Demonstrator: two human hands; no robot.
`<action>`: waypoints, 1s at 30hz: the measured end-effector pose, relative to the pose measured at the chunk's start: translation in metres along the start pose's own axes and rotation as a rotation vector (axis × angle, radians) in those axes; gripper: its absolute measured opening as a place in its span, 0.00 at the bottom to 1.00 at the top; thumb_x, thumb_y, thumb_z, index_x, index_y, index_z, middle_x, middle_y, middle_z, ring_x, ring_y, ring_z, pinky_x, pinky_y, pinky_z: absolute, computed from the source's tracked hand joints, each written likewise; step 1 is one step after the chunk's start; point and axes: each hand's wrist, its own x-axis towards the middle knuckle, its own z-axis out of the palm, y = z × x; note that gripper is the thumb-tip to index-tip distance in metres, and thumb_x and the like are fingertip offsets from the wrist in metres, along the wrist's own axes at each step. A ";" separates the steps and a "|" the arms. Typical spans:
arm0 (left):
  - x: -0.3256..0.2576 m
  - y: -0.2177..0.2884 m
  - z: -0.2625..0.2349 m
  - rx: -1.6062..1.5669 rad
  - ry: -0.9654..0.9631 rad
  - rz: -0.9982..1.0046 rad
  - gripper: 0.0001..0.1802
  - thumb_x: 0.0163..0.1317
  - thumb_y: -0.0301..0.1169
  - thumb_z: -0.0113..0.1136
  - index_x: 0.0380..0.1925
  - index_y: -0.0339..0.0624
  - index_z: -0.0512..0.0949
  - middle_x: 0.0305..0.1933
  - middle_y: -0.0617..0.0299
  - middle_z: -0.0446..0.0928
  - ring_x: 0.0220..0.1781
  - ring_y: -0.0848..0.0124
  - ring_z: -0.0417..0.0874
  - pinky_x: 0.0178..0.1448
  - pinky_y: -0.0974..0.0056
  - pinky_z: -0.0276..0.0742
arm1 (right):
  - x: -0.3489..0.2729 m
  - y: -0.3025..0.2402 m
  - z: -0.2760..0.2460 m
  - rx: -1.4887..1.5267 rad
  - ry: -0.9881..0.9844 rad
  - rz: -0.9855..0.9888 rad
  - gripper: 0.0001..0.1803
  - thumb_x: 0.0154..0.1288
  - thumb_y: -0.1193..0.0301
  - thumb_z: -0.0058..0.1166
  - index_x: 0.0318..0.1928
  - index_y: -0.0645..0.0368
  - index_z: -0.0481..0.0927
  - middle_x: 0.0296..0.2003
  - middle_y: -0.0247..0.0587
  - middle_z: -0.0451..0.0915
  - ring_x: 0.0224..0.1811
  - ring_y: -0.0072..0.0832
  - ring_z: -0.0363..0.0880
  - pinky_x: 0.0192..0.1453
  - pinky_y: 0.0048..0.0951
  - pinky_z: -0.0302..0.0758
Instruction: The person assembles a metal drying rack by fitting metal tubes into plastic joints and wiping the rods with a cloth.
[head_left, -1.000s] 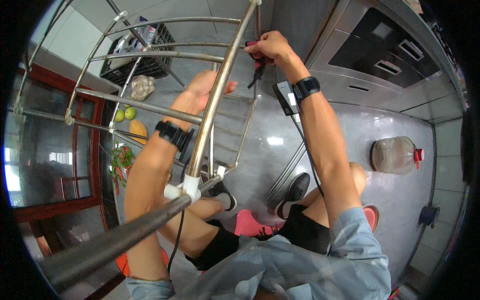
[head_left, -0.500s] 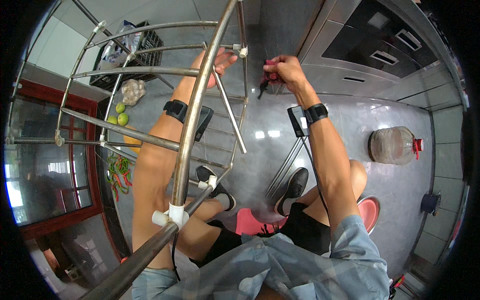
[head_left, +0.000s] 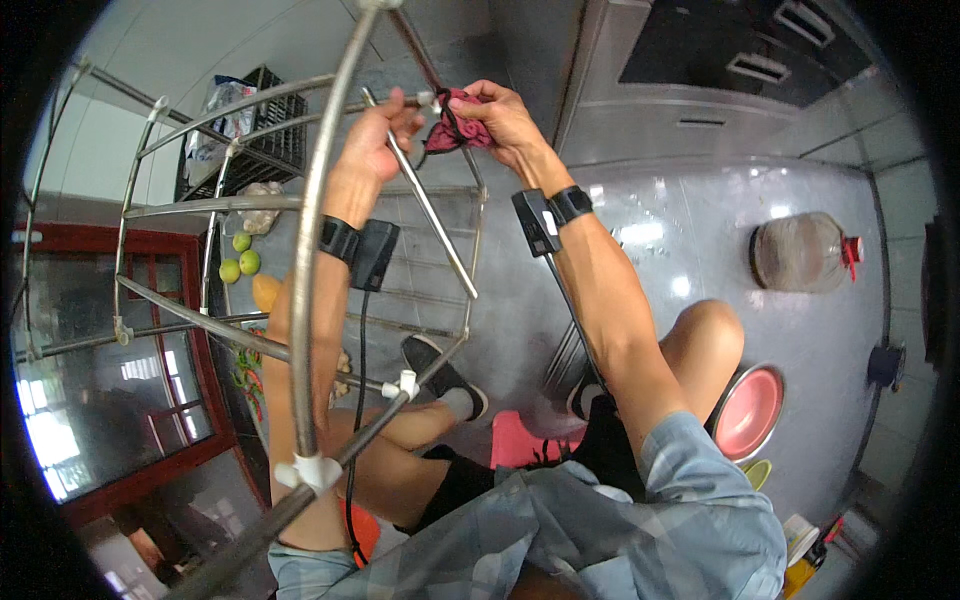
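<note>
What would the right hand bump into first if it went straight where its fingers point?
Past the crumpled dark-red cloth it is pinching, the right hand would probably meet the small white plastic joint on the silver metal-tube rack, though depth is unclear here.

Both arms reach up and away from the torso, hands close together but not touching. Left forearm (head_left: pixel 332 290) runs nearly straight out, left wrist (head_left: pixel 347 200) angled slightly inward; left hand (head_left: pixel 378 145) palm partly visible, fingers loosely bent toward the right hand, grip unclear. Right elbow (head_left: pixel 645 365) bent a little, right forearm (head_left: pixel 610 270) slanting inward to the upper left. Right wrist (head_left: pixel 548 170) about in line with it; right hand (head_left: pixel 505 125) in a pinch, thumb pointing left, fingers curled.
</note>
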 end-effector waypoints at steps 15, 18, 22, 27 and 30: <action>0.004 0.001 -0.006 0.034 -0.046 0.021 0.06 0.69 0.38 0.55 0.38 0.50 0.76 0.33 0.65 0.78 0.29 0.74 0.75 0.21 0.74 0.62 | -0.055 -0.037 0.041 -0.926 0.080 -1.197 0.10 0.47 0.76 0.60 0.34 0.57 0.84 0.35 0.39 0.80 0.40 0.36 0.80 0.41 0.34 0.78; 0.009 -0.010 0.006 0.015 0.006 0.061 0.08 0.69 0.38 0.54 0.33 0.51 0.77 0.26 0.72 0.75 0.23 0.78 0.73 0.20 0.74 0.60 | -0.037 -0.031 0.047 -1.634 -0.096 -1.265 0.18 0.44 0.73 0.59 0.41 0.53 0.82 0.41 0.29 0.79 0.46 0.31 0.75 0.38 0.32 0.71; 0.000 -0.008 0.011 0.045 -0.013 0.033 0.09 0.66 0.40 0.60 0.32 0.50 0.76 0.26 0.72 0.76 0.23 0.79 0.73 0.18 0.72 0.57 | -0.042 -0.011 0.026 -1.800 0.028 -1.187 0.12 0.50 0.69 0.57 0.38 0.54 0.81 0.44 0.27 0.75 0.43 0.33 0.73 0.35 0.36 0.71; -0.002 -0.007 0.005 0.074 -0.005 0.053 0.08 0.65 0.40 0.62 0.32 0.51 0.78 0.26 0.73 0.77 0.20 0.79 0.72 0.17 0.73 0.56 | -0.046 -0.003 0.027 -1.696 -0.004 -1.205 0.12 0.49 0.71 0.57 0.38 0.55 0.81 0.47 0.29 0.76 0.41 0.34 0.74 0.34 0.37 0.72; 0.007 -0.013 0.011 0.051 -0.075 0.048 0.08 0.67 0.39 0.60 0.34 0.48 0.79 0.28 0.70 0.79 0.21 0.79 0.73 0.18 0.73 0.58 | -0.050 -0.006 0.027 -1.665 0.080 -1.137 0.11 0.49 0.70 0.57 0.36 0.56 0.80 0.44 0.32 0.77 0.41 0.36 0.75 0.34 0.40 0.74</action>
